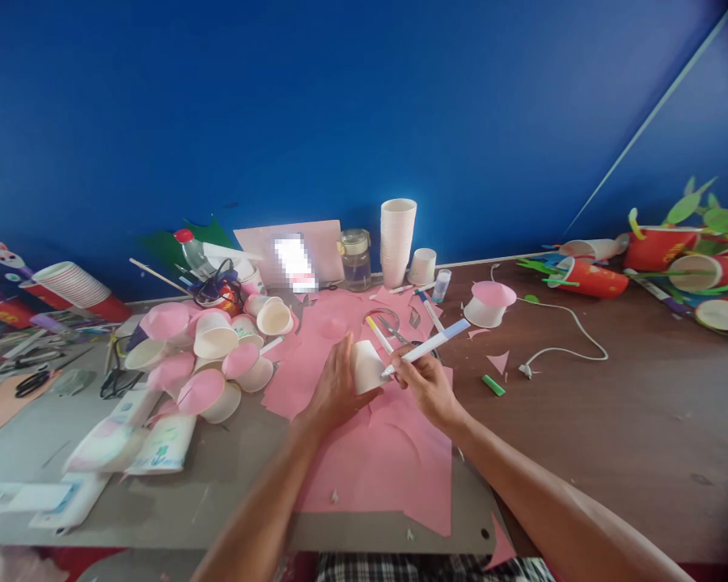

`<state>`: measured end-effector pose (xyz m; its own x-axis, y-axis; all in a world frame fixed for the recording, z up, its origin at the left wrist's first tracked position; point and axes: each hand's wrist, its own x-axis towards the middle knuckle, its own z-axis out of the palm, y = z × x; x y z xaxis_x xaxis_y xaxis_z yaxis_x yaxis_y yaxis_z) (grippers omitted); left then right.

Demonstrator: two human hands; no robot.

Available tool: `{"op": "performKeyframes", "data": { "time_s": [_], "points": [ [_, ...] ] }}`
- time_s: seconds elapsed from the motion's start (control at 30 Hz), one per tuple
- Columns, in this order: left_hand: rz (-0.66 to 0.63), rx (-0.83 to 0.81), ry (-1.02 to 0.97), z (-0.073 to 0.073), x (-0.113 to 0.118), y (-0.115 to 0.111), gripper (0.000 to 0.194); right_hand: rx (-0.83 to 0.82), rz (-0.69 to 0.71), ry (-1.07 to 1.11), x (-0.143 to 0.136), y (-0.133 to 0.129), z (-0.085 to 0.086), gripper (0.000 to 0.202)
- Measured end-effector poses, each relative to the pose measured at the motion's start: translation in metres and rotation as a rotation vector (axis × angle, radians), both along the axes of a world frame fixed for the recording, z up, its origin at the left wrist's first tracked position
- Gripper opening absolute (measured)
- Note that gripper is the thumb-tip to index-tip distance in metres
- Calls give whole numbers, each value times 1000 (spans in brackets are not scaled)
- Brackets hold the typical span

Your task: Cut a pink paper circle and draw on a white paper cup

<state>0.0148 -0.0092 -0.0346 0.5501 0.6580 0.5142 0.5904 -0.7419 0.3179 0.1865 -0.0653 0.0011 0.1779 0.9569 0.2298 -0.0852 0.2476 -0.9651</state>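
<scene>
Bracing the cup (369, 368) over the pink paper (376, 477) in the left hand's (333, 390) closed grip, pinching the marker (437, 339) in the right hand (429, 386), apparently touching tip to cup, best keeping strokes light.

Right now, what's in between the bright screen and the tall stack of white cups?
A glass jar with a lid stands between the bright screen and the tall cup stack. The head view shows it.
</scene>
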Motion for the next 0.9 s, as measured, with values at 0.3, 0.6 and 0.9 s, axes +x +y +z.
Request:
{"op": "performKeyframes", "data": {
  "time_s": [0.3, 0.6, 0.9],
  "points": [
    [1, 1, 19, 0, -1, 0, 97, -8, 79, -104, 0, -4, 2, 28],
    [0, 7, 14, 0, -1, -1, 98, -21, 2, -50, 1, 0, -2, 30],
    [5, 13, 12, 0, -1, 0, 96, -43, 46, -77, 0, -3, 7, 33]
  ]
}}
